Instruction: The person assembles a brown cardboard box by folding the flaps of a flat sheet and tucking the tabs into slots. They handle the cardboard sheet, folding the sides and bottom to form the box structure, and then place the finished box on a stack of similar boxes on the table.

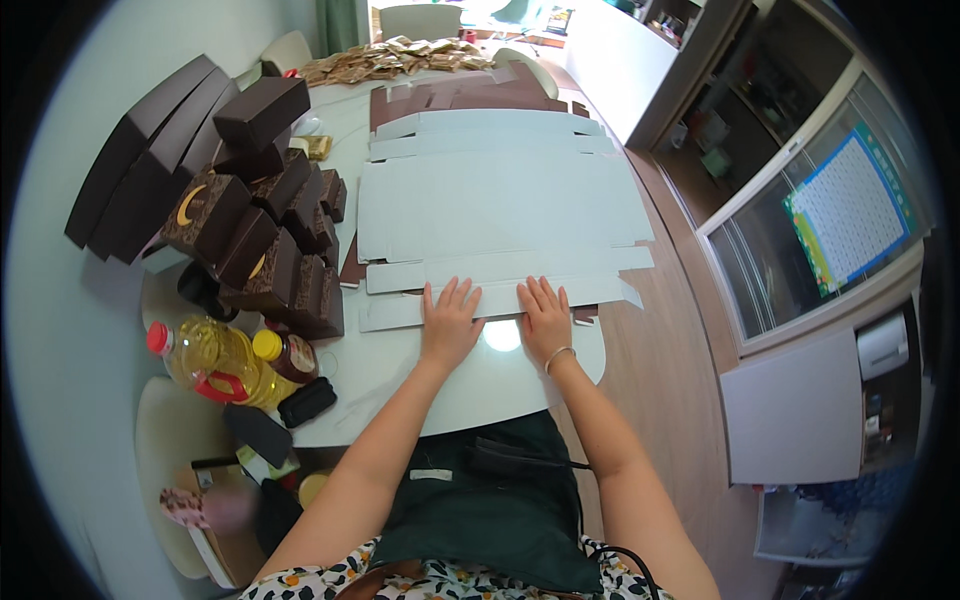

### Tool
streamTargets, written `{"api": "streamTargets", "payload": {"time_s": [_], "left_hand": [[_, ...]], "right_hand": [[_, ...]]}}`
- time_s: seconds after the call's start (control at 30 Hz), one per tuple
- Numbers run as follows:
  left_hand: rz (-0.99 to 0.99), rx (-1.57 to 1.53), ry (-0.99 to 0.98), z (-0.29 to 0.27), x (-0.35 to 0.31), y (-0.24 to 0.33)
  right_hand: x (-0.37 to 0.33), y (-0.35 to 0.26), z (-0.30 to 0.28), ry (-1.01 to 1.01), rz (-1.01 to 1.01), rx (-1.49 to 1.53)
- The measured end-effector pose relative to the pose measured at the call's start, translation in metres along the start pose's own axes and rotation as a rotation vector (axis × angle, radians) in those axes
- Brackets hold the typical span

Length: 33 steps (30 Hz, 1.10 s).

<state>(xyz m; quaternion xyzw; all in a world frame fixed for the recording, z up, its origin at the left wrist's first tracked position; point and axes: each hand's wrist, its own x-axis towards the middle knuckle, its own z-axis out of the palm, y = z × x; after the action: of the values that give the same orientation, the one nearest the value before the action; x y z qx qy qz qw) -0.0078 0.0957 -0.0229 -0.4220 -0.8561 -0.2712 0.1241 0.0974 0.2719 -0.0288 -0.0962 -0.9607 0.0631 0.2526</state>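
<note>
A large flat cardboard box blank [500,200], pale grey side up, lies unfolded on the table in front of me. Its near edge has a long creased strip with flaps. My left hand [452,318] rests on that strip, fingers stretched out and pointing away from me. Beside it, my right hand [545,315] lies on the same strip with its fingers extended, a bracelet on the wrist. Neither hand grips anything. Beneath and beyond the pale blank, brown cardboard [460,95] shows at the far edge.
Dark brown boxes [265,270] are stacked along the table's left side. An oil bottle [215,355], a yellow-capped jar [290,355] and a black case [307,402] stand nearer me. Many gold packets [400,60] cover the far end. The white table [400,390] has a rounded near right corner.
</note>
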Motion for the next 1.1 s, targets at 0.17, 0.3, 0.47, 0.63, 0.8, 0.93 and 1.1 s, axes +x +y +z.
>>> {"api": "streamTargets", "payload": {"time_s": [0.17,0.3,0.47,0.63,0.8,0.93,1.1], "left_hand": [[-0.027,-0.017,-0.017,-0.001,-0.001,0.001],[-0.032,0.008,-0.041,-0.001,0.001,0.004],[-0.052,0.038,-0.063,-0.002,0.004,0.005],[-0.056,0.036,-0.061,-0.001,0.007,0.007],[-0.063,0.089,-0.069,-0.001,0.002,0.009],[-0.058,0.143,-0.055,-0.002,0.005,0.016],[-0.063,0.150,-0.062,-0.001,-0.002,0.019]], "right_hand": [[-0.002,0.001,0.004,-0.019,0.001,0.014],[-0.003,0.003,0.005,-0.025,0.013,0.027],[0.000,0.002,0.007,-0.040,0.018,0.028],[0.001,0.005,0.013,-0.021,0.022,0.037],[-0.001,0.004,0.014,-0.044,0.027,0.041],[0.000,0.009,0.009,-0.074,0.066,0.164],[0.002,0.014,0.005,-0.085,0.109,0.299]]}}
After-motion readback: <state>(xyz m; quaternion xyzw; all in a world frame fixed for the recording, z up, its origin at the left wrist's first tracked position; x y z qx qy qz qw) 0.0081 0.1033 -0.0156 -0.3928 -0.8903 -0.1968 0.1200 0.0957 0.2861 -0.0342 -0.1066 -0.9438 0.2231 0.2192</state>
